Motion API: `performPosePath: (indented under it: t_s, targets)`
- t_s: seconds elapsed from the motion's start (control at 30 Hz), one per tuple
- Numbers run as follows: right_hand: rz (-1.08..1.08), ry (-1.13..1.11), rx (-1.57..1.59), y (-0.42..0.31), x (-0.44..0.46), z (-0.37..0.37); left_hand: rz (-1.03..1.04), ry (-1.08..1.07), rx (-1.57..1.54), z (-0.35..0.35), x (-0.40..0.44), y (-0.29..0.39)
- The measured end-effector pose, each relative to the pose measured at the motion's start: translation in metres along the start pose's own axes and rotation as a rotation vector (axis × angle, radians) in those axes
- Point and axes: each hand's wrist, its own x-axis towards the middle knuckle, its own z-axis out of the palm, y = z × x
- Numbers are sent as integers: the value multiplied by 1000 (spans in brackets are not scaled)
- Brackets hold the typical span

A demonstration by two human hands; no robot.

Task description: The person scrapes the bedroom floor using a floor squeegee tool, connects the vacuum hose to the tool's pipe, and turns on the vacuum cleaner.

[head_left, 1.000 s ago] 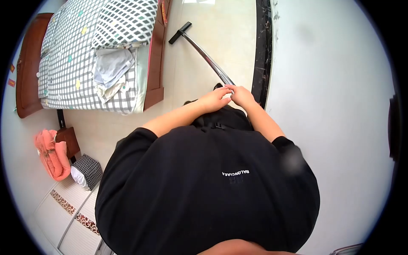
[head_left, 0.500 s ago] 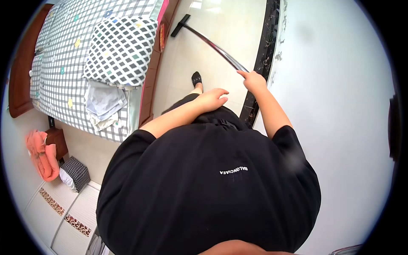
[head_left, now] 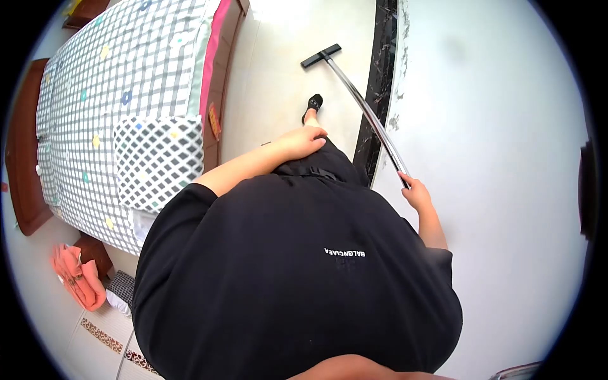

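Observation:
My right hand (head_left: 416,192) is closed around the upper end of a long-handled floor tool (head_left: 358,99), out by the white wall. Its shiny metal pole runs forward to a flat black crosswise head (head_left: 321,56) on the pale floor; whether this is a mop or a squeegee I cannot tell. My left hand (head_left: 304,143) lies over my dark shorts at the upper leg, holding nothing, with its fingers extended. One foot in a black sock (head_left: 315,101) shows on the floor just behind the tool's head.
A bed (head_left: 216,60) with checked bedding and a patterned pillow (head_left: 158,161) stands at left. Along the right, a black marbled skirting (head_left: 380,69) meets the white wall (head_left: 494,158). Salmon-coloured fabric (head_left: 79,278) lies beyond the bed's corner, near a white panelled cabinet (head_left: 95,351).
The tool's head has moved right across the floor, away from the bed. My right hand has moved outward and back toward my body with the pole. The view has shifted too.

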Motion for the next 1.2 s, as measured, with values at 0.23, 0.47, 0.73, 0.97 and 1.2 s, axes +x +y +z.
performPosePath:
  t_s: [0.23,0.47,0.73,0.97,1.2]
  targets:
    - [-64,-108,-101,-91,125,-122,11,82,57,-96,101,54]
    - [-243,-85,-356,-188,285,-222,10,93,27,-182,163,76]
    - [-282,-16,-441,-360,425,-311,-7,154,88,-358,240,98]
    - [-383,-16,-609,-454,505,-375,33,127,135,-474,289,104]
    - [-460,-58,-541,-527,596,-411,-21,247,-10,-592,321,92]
